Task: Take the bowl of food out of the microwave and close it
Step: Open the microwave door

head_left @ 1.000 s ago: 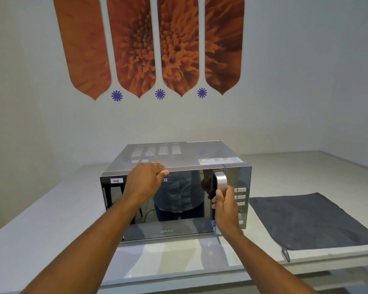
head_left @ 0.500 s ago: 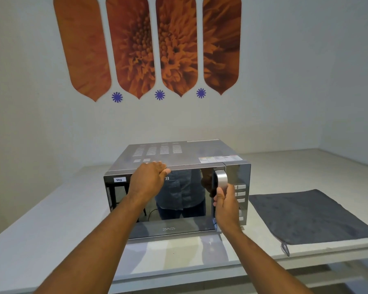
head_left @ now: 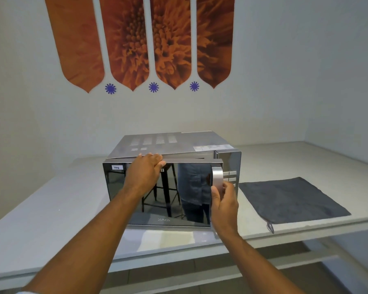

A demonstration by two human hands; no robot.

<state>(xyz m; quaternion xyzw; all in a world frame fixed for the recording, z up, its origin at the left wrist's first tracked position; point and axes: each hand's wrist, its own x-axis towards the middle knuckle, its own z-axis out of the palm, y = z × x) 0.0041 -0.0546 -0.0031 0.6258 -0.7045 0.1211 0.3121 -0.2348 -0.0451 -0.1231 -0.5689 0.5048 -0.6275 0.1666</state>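
A silver microwave (head_left: 170,143) with a mirrored door (head_left: 166,200) stands on the white table (head_left: 51,209). The door is swung a little way out at its right edge, leaving a narrow gap. My left hand (head_left: 145,172) lies flat over the top front edge of the microwave, fingers spread on it. My right hand (head_left: 223,202) grips the lower part of the vertical silver door handle (head_left: 217,177). The bowl of food is hidden behind the door.
A dark grey cloth (head_left: 289,198) lies flat on the table right of the microwave, close to the front edge. The control panel (head_left: 232,166) sits beside the handle. A wall with orange flower panels (head_left: 140,39) rises behind.
The door was shut and has now swung slightly outward at its right side under my right hand. My left hand stays on the microwave's top edge.
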